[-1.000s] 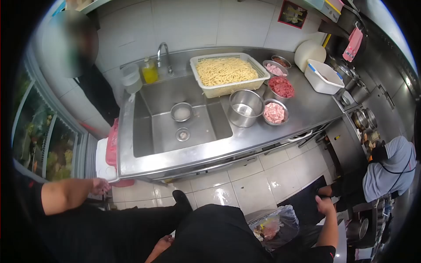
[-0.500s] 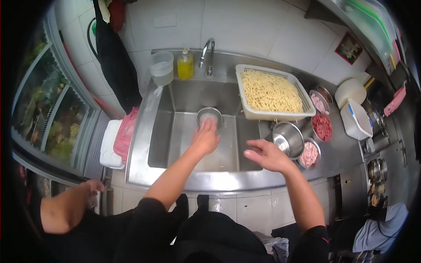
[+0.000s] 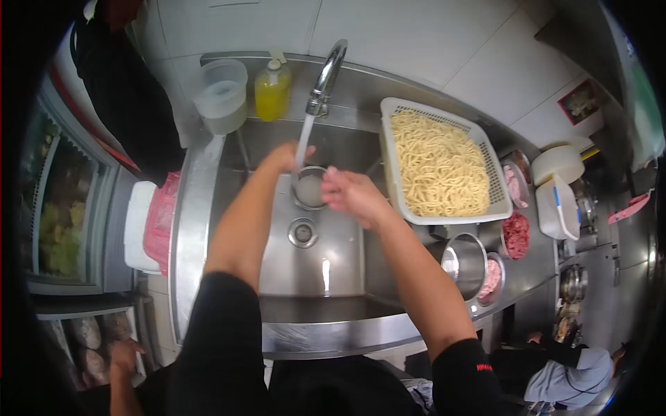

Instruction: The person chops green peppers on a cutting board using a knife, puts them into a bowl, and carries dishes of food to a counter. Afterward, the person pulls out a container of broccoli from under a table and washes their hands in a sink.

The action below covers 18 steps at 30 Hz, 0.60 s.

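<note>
Water runs from the curved faucet [image 3: 326,80] into the steel sink [image 3: 277,267]. My left hand [image 3: 290,157] is beside the stream, its fingers apart and nothing in them. To the right of the stream, my right hand [image 3: 354,196] hangs over the sink with loosely spread, empty fingers. Between the hands, on the sink floor, stands a small round metal bowl [image 3: 310,188] with cloudy contents. A round drain [image 3: 302,234] lies below the bowl.
A white basket of noodles [image 3: 444,166], a steel pot [image 3: 465,265] and bowls of meat [image 3: 516,236] stand right of the sink. Behind it are a yellow soap bottle [image 3: 272,91] and a plastic tub [image 3: 222,104]. A person's hand [image 3: 125,357] is lower left; another person [image 3: 572,378] is lower right.
The water has started running. My left hand has moved from over the small bowl to beside the stream, and my right hand has moved left over the sink. The view has come closer.
</note>
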Each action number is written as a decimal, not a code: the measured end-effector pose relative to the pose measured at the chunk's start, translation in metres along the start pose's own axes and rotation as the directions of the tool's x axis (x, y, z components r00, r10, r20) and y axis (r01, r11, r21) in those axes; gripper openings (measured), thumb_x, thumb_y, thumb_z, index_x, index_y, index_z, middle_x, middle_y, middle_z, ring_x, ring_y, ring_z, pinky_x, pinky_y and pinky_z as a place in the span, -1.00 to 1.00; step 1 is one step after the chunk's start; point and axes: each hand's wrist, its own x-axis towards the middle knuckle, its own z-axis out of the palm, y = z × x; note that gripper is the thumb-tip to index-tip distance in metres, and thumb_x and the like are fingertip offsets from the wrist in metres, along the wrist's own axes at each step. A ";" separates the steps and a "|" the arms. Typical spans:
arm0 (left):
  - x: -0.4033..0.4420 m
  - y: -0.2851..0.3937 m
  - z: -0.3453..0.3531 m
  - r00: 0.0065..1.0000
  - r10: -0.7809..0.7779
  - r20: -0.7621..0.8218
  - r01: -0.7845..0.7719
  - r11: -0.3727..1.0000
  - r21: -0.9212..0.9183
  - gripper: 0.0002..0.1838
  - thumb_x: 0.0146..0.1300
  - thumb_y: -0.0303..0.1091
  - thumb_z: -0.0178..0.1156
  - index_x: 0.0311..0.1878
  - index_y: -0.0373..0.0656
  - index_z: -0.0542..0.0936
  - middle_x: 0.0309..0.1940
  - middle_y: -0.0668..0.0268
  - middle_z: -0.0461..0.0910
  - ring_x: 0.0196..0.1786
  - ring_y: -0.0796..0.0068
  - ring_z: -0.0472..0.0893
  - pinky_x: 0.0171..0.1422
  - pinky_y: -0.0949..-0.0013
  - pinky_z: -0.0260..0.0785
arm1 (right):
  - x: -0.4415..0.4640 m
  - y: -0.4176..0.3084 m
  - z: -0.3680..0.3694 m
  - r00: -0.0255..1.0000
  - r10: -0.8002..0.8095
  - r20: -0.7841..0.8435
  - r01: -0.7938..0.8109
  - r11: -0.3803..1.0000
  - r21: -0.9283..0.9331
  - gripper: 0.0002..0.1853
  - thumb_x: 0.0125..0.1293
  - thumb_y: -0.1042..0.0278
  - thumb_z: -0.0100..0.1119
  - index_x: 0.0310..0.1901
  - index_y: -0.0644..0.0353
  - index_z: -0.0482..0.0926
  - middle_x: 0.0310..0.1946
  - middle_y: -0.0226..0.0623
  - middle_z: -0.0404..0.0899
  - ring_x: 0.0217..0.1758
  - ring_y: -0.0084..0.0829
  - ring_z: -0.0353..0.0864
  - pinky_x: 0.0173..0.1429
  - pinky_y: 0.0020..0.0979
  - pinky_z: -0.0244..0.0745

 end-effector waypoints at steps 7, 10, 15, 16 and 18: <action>-0.107 0.117 -0.009 0.865 -0.408 -0.293 -0.213 0.229 -0.950 -0.50 0.47 0.05 0.01 0.04 -0.28 0.55 -0.16 0.21 0.62 -0.09 0.35 0.60 0.05 0.30 0.44 | 0.127 -0.001 0.083 0.908 -0.244 -0.340 0.373 0.841 0.393 -0.76 0.36 0.35 0.08 -0.13 0.36 0.60 -0.32 -0.19 0.63 -0.27 -0.36 0.57 -0.19 -0.28 0.48; -0.092 0.098 -0.045 0.952 -0.305 0.038 0.051 0.033 -0.998 -0.42 0.50 0.03 -0.08 0.28 -0.33 0.40 0.16 0.11 0.50 0.20 0.28 0.49 0.30 0.27 0.31 | 0.098 -0.027 0.103 0.861 -0.177 -0.478 0.290 0.941 0.175 -0.80 0.30 0.33 0.16 -0.20 0.32 0.62 -0.33 -0.19 0.64 -0.28 -0.35 0.61 -0.16 -0.27 0.51; -0.121 0.127 -0.055 0.874 -0.480 -0.069 0.088 0.296 -0.951 -0.29 0.47 0.16 -0.11 0.43 -0.23 0.27 0.37 0.05 0.32 0.43 0.15 0.27 0.51 0.22 0.05 | 0.186 0.035 0.055 0.837 -0.490 0.244 0.173 0.660 0.731 -0.48 0.44 -0.16 -0.05 0.15 0.12 0.48 -0.07 -0.28 0.57 0.03 -0.35 0.53 0.03 -0.23 0.48; -0.120 0.110 -0.017 0.887 -0.402 -0.228 -0.057 0.394 -0.917 -0.26 0.45 0.22 -0.12 0.46 -0.17 0.25 0.40 0.04 0.29 0.47 0.12 0.23 0.52 0.21 0.01 | 0.164 0.030 0.067 0.911 -0.379 0.161 0.173 0.707 0.685 -0.40 0.44 -0.23 -0.13 0.24 0.10 0.42 0.05 -0.23 0.54 0.17 -0.30 0.47 0.16 -0.17 0.43; -0.093 0.071 0.032 0.922 -0.328 -0.208 -0.046 0.440 -0.897 -0.23 0.42 0.29 -0.14 0.50 -0.04 0.22 0.45 0.02 0.23 0.53 0.08 0.14 0.55 0.20 -0.04 | 0.100 0.028 0.071 0.969 -0.197 0.148 0.078 0.815 0.574 -0.27 0.43 -0.33 -0.21 0.42 0.06 0.23 0.34 -0.14 0.32 0.46 -0.23 0.15 0.44 -0.09 0.15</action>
